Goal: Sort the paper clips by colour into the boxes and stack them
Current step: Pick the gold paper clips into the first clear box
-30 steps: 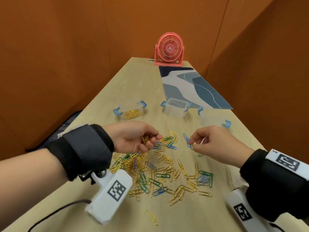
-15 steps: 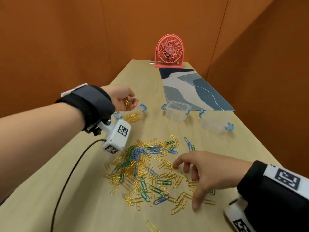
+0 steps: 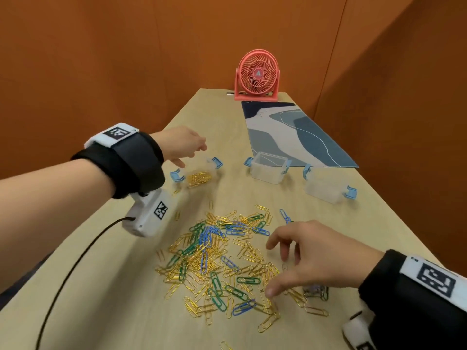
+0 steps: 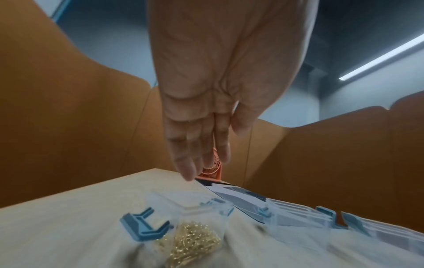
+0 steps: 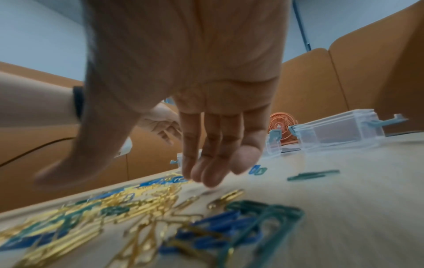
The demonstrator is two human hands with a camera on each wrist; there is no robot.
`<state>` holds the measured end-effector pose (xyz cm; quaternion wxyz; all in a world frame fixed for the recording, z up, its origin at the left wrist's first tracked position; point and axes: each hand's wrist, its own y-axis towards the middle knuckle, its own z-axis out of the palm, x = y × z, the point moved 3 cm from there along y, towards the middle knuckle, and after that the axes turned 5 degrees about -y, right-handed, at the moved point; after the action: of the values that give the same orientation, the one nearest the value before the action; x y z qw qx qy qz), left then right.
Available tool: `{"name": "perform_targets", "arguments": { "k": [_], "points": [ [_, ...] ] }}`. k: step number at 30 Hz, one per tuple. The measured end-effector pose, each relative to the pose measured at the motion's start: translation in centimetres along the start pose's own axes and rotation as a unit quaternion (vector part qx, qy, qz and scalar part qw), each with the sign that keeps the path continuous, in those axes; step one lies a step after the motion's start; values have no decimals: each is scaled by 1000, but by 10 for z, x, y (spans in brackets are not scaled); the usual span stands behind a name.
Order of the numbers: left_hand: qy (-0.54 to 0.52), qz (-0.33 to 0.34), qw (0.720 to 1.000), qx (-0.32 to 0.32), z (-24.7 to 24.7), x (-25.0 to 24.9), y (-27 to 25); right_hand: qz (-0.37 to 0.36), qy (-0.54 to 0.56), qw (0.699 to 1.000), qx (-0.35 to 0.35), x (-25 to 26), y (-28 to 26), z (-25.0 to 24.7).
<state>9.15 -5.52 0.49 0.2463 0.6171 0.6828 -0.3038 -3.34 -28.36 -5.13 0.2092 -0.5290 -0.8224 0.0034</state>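
L hand [image 3: 185, 145] open, empty over gold-clip box [image 3: 199, 173]; R hand [image 3: 310, 258] spread, empty above mixed clip pile [image 3: 214, 261]. Risk: tangled clips, wrong colour grabbed.

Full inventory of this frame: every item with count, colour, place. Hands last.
loose paper clips: many, gold, green and blue, heaped on the near middle of the table
left box: one, clear with blue latches, far left of the heap, holds gold clips
middle box: one, clear with blue latches, at the mat's near edge, looks empty
right box: one, clear with blue latches, right of the middle box, contents unclear
mat: one, blue, grey and white pattern, far right of the table
fan: one, coral, far end of the table
table: one, light wood
left hand: open, over the left box
right hand: fingers spread, over the heap's right side
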Motion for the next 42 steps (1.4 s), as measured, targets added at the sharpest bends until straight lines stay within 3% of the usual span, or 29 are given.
{"name": "perform_targets", "arguments": {
  "k": [4,7,11,13,18,23,26,31,36,39,42],
  "points": [
    [47,27,999,-6,-6,12,-16,9,-35,998,47,-2,-9,0],
    [104,9,993,63,1,28,-30,12,-35,996,76,-6,-9,5],
    [322,-33,942,88,13,54,-32,16,16,998,64,-7,-1,11],
    [375,-24,923,81,19,61,-29,-6,41,997,59,-2,4,13],
    [372,14,922,103,33,77,-28,-50,13,998,18,10,10,19],
    [283,174,940,78,47,64,-47,-18,-37,995,-95,2,13,8],
    [279,217,930,98,53,56,-38,7,-57,989,-135,-2,22,2],
    [293,226,921,121,57,47,-30,-1,-63,989,-137,-9,44,-1],
    [268,228,931,96,50,55,-48,9,-84,995,-61,-12,61,3],
    [294,176,939,46,38,69,-45,-5,-90,996,-25,-9,60,7],
    [318,144,933,86,41,77,-51,-29,-82,996,-35,-2,49,6]
  ]
}}
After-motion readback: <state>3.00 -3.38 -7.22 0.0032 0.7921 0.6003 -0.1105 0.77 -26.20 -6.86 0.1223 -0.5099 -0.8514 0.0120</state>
